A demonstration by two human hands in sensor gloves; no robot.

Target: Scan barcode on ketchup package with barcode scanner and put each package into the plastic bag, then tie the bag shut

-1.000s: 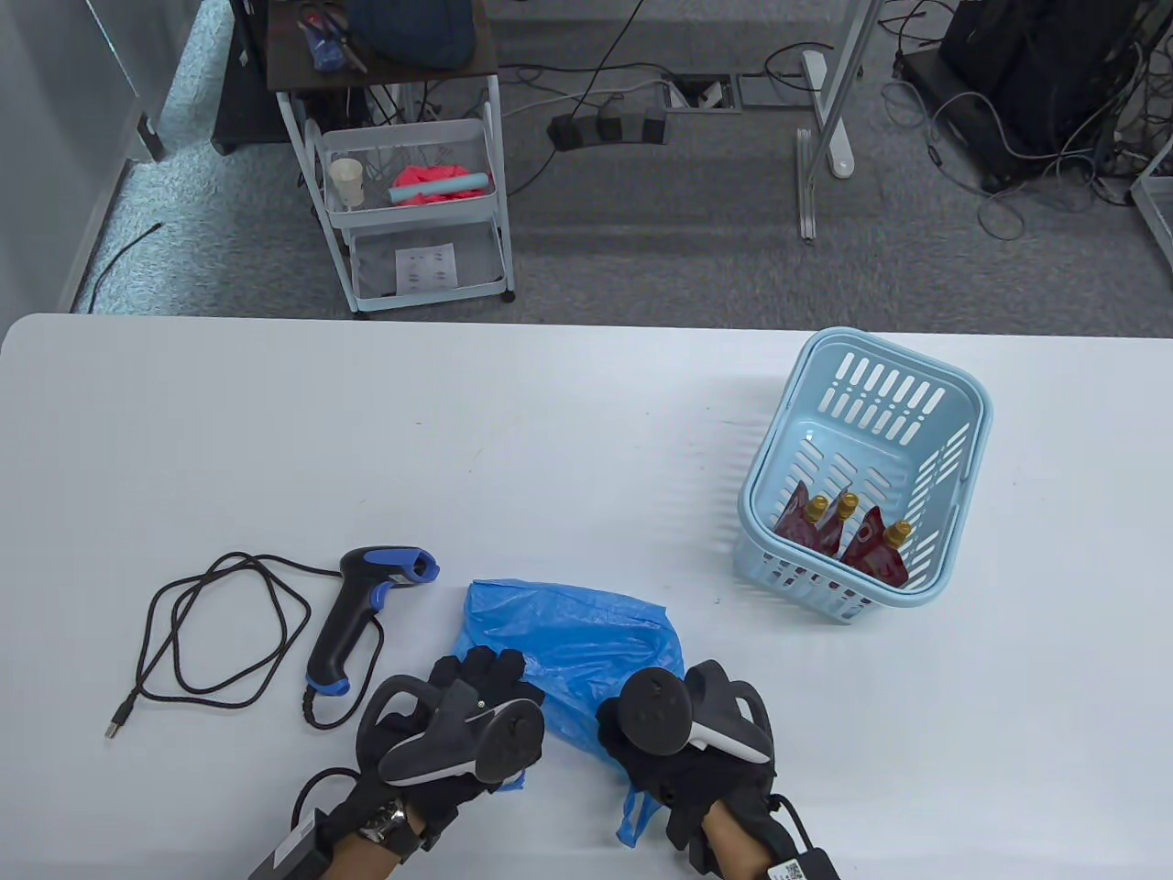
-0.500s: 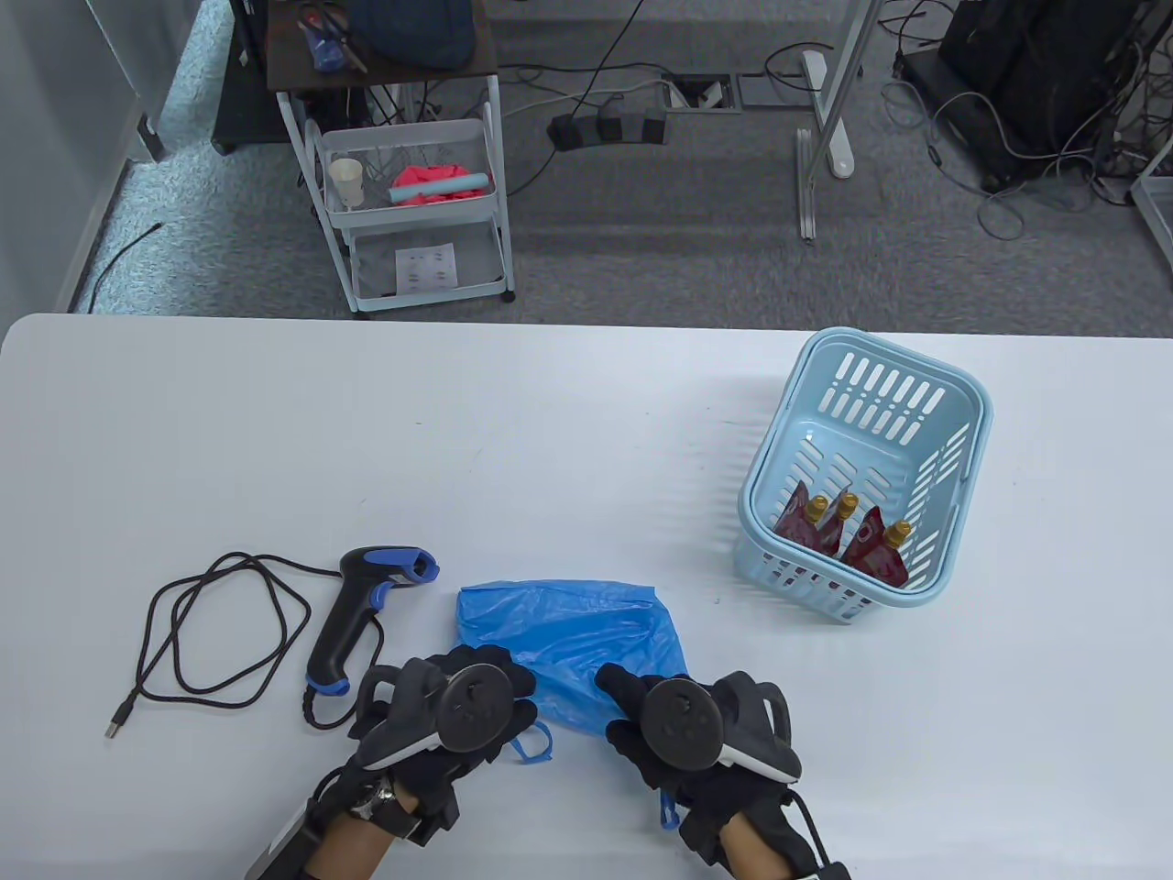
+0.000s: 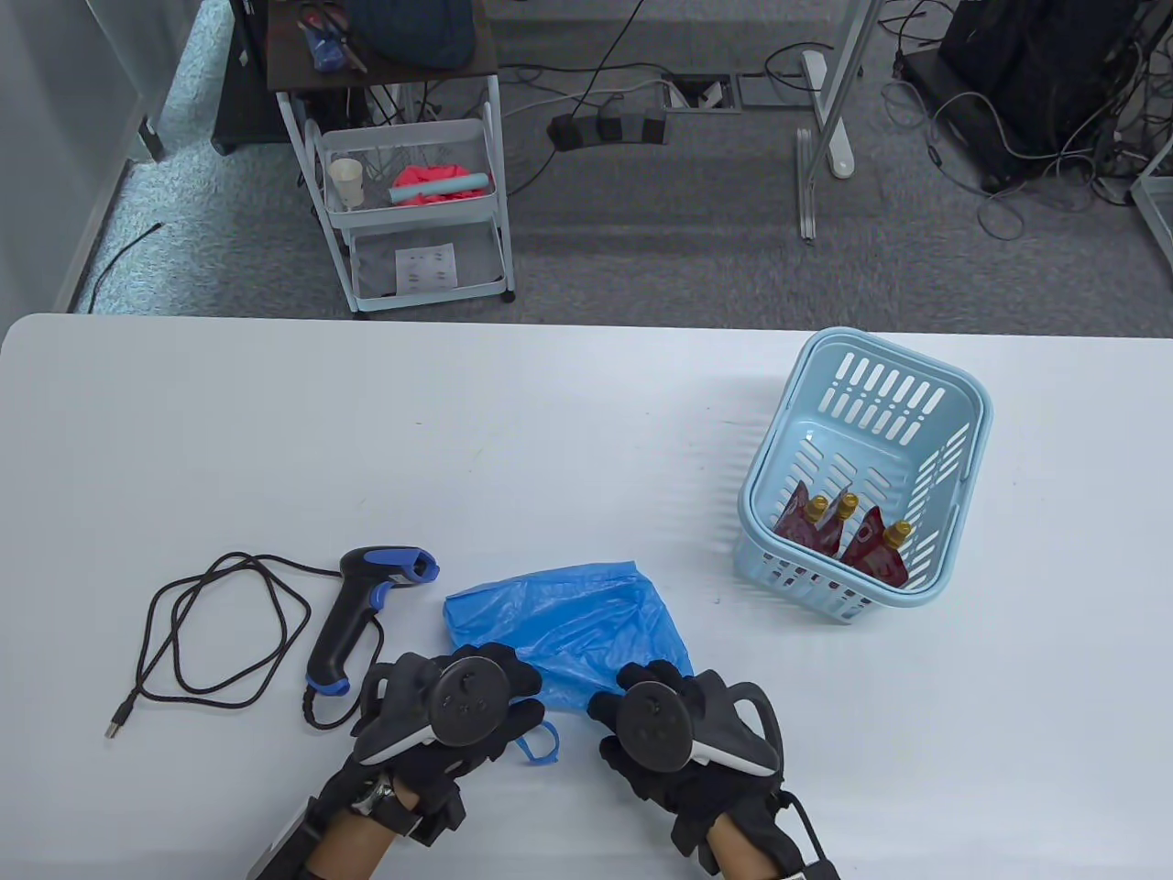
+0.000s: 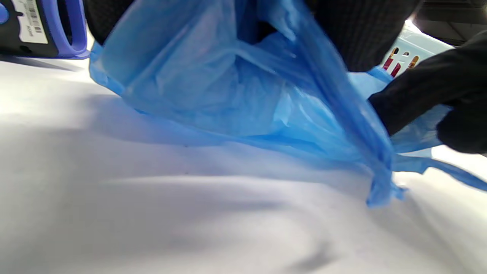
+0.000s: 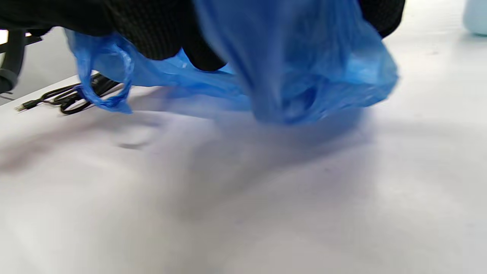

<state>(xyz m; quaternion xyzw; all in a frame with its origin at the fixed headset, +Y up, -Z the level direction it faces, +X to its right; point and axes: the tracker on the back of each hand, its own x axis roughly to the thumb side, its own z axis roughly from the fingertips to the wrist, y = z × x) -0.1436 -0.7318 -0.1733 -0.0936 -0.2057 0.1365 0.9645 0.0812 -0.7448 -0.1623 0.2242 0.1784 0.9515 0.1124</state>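
A crumpled blue plastic bag (image 3: 573, 632) lies at the table's near middle. My left hand (image 3: 486, 683) grips its near left edge, and a handle loop (image 3: 539, 744) pokes out beside it. My right hand (image 3: 646, 701) grips the near right edge. The bag (image 4: 236, 95) hangs from the left hand's fingers in the left wrist view, and the bag (image 5: 304, 76) drapes from the right hand in the right wrist view. The black and blue barcode scanner (image 3: 362, 614) lies left of the bag. Three red ketchup packages (image 3: 848, 541) with gold caps stand in the light blue basket (image 3: 971, 403).
The scanner's black cable (image 3: 211, 632) coils on the table to the left, ending in a USB plug (image 3: 115, 727). Beyond the table's far edge stand a white trolley (image 3: 412, 202) and floor cables.
Both hands shifted along the bag's near edge and drew closer together. The bag turned and spread toward the upper left; the right handle loop slipped out of sight under the right hand.
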